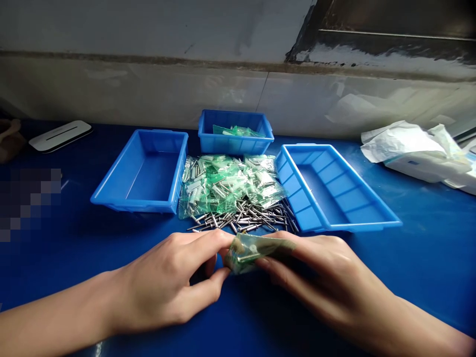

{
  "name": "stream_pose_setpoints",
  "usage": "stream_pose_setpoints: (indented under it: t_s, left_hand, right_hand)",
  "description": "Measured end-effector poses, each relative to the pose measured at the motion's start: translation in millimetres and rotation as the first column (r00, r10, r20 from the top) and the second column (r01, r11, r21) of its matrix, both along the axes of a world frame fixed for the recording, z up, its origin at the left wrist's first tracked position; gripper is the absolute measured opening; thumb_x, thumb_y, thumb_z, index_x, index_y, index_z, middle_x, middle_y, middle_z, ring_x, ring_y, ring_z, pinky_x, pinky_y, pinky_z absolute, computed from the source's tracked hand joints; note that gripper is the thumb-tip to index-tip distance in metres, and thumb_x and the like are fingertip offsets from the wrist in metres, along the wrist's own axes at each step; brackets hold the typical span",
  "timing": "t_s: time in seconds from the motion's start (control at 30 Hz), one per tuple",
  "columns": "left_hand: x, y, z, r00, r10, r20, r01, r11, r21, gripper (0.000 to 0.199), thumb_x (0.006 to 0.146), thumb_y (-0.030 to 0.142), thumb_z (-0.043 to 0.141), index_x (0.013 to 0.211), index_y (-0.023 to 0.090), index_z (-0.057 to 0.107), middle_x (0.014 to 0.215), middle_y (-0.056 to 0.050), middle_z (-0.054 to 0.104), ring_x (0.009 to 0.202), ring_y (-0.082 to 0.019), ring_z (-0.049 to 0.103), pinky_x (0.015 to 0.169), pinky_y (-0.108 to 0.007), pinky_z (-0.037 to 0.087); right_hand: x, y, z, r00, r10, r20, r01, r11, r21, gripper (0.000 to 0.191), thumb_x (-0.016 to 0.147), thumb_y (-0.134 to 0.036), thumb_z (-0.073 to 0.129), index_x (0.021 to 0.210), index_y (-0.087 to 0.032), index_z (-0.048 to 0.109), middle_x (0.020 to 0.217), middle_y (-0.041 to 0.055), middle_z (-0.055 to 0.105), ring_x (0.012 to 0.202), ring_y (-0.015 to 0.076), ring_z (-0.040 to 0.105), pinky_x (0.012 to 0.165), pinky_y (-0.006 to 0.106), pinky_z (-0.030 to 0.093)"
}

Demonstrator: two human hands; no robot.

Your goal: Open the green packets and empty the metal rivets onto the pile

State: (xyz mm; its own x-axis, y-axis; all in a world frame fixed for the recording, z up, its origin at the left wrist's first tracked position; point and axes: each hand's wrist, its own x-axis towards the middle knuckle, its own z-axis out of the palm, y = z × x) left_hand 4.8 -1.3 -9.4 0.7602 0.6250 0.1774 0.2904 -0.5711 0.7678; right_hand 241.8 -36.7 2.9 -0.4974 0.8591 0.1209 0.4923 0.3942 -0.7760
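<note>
Between both hands is a small clear green-tinted plastic bag [247, 252], with a screw and a small white piece visible inside. My left hand [174, 277] pinches its left end between thumb and fingertips. My right hand [320, 272] grips the right end, its thumb below and fingers behind. Just beyond the hands lies a loose heap of metal screws [256, 216]. Behind the screws is a pile of filled green and clear plastic bags [226, 183], holding white plugs and metal parts.
Blue bins flank the pile: a left bin [107, 191] and a right bin [364, 227]. A back bin [236, 146] has some green bags in it. A white flat device [61, 135] sits far left, and crumpled white packaging [412, 148] far right. A wall [148, 94] closes the back.
</note>
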Motion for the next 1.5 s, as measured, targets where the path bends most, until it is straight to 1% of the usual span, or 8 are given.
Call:
stream_pose_setpoints:
  t_s: [0.43, 0.67, 0.8, 0.97, 1.13, 1.17, 1.3, 1.5]
  left_hand:
    - [-0.2, 0.6, 1.8, 1.0, -0.017, 0.006, 0.017, 0.998, -0.057, 0.024, 0.091, 0.003, 0.05, 0.109, 0.016, 0.06, 0.072, 0.006, 0.055, 0.055, -0.008, 0.051, 0.053, -0.015, 0.043]
    - [-1.9, 1.6, 1.5, 0.998, -0.05, 0.036, 0.048, 0.998, 0.045, 0.021, 0.098, 0.004, 0.05, 0.11, 0.018, 0.06, 0.084, 0.003, 0.067, 0.072, -0.009, 0.065, 0.071, -0.015, 0.048]
    - [-1.3, 2.3, 0.9, 0.998, -0.041, 0.04, 0.04, 0.999, 0.018, 0.02, 0.095, 0.003, 0.051, 0.106, 0.015, 0.061, 0.079, 0.003, 0.064, 0.065, -0.009, 0.061, 0.064, -0.015, 0.047]
    - [-1.4, 2.1, 0.3, 0.995, -0.048, 0.082, 0.048, 0.999, 0.001, 0.024, 0.095, 0.003, 0.052, 0.113, 0.018, 0.06, 0.094, 0.0, 0.072, 0.078, -0.011, 0.069, 0.074, -0.017, 0.052]
    - [0.9, 2.1, 9.6, 0.981, -0.151, 0.125, 0.148, 0.988, 0.032, 0.019, 0.094, 0.001, 0.053, 0.098, 0.016, 0.064, 0.085, -0.003, 0.074, 0.077, -0.015, 0.07, 0.075, -0.02, 0.054]
    - [1.6, 2.0, 11.3, 0.978, -0.164, 0.125, 0.16, 0.986, 0.047, 0.019, 0.095, 0.001, 0.052, 0.095, 0.016, 0.064, 0.084, -0.004, 0.074, 0.079, -0.016, 0.07, 0.077, -0.022, 0.055]
    - [3.2, 0.2, 13.4, 0.976, -0.168, 0.137, 0.155, 0.983, 0.1, 0.018, 0.097, 0.003, 0.052, 0.094, 0.015, 0.065, 0.088, -0.007, 0.076, 0.084, -0.018, 0.071, 0.083, -0.024, 0.056]
    - [2.5, -1.4, 11.6, 0.978, -0.182, 0.105, 0.169, 0.978, 0.118, 0.024, 0.094, 0.0, 0.052, 0.106, 0.015, 0.066, 0.103, -0.009, 0.077, 0.094, -0.018, 0.072, 0.088, -0.025, 0.056]
  right_hand:
    - [-1.8, 0.9, 3.1, 1.0, -0.01, 0.004, 0.01, 1.0, 0.019, 0.018, 0.095, -0.011, 0.051, 0.085, -0.019, 0.062, 0.077, 0.0041, 0.076, 0.06, 0.0148, 0.071, 0.054, 0.021, 0.05]
    - [-0.2, -0.9, 0.7, 0.997, -0.039, 0.059, 0.037, 0.999, 0.032, 0.019, 0.096, -0.017, 0.053, 0.079, -0.021, 0.061, 0.075, 0.0027, 0.075, 0.057, 0.0137, 0.069, 0.052, 0.021, 0.048]
    - [2.1, -1.9, -3.7, 0.989, -0.079, 0.122, 0.067, 0.993, 0.098, 0.028, 0.1, -0.024, 0.051, 0.074, -0.02, 0.061, 0.059, -0.0014, 0.064, 0.044, 0.0103, 0.055, 0.045, 0.021, 0.039]
    - [1.5, -1.0, -2.0, 0.977, -0.094, 0.193, 0.046, 0.97, 0.241, 0.046, 0.102, -0.025, 0.049, 0.056, -0.021, 0.052, 0.043, -0.0078, 0.039, 0.034, 0.0071, 0.034, 0.037, 0.023, 0.028]
    - [-5.0, -4.2, 9.2, 1.0, -0.018, -0.021, 0.017, 0.999, -0.051, 0.002, 0.094, -0.022, 0.065, 0.095, -0.021, 0.066, 0.072, -0.0035, 0.072, 0.057, 0.0099, 0.066, 0.053, 0.014, 0.05]
    - [-6.0, -5.2, 11.4, 0.998, -0.02, -0.052, 0.016, 0.997, -0.08, 0.011, 0.091, -0.025, 0.07, 0.101, -0.022, 0.066, 0.079, -0.0031, 0.075, 0.063, 0.0111, 0.07, 0.057, 0.014, 0.053]
    - [-7.3, -6.9, 14.3, 0.999, -0.025, -0.04, 0.024, 1.0, -0.009, 0.027, 0.084, -0.035, 0.079, 0.105, -0.023, 0.066, 0.089, -0.0009, 0.078, 0.074, 0.0151, 0.075, 0.065, 0.015, 0.058]
    - [-7.8, -6.7, 9.3, 1.0, 0.022, -0.009, -0.021, 0.999, 0.027, 0.006, 0.097, -0.02, 0.057, 0.098, -0.02, 0.063, 0.082, 0.0, 0.076, 0.067, 0.0141, 0.072, 0.063, 0.017, 0.057]
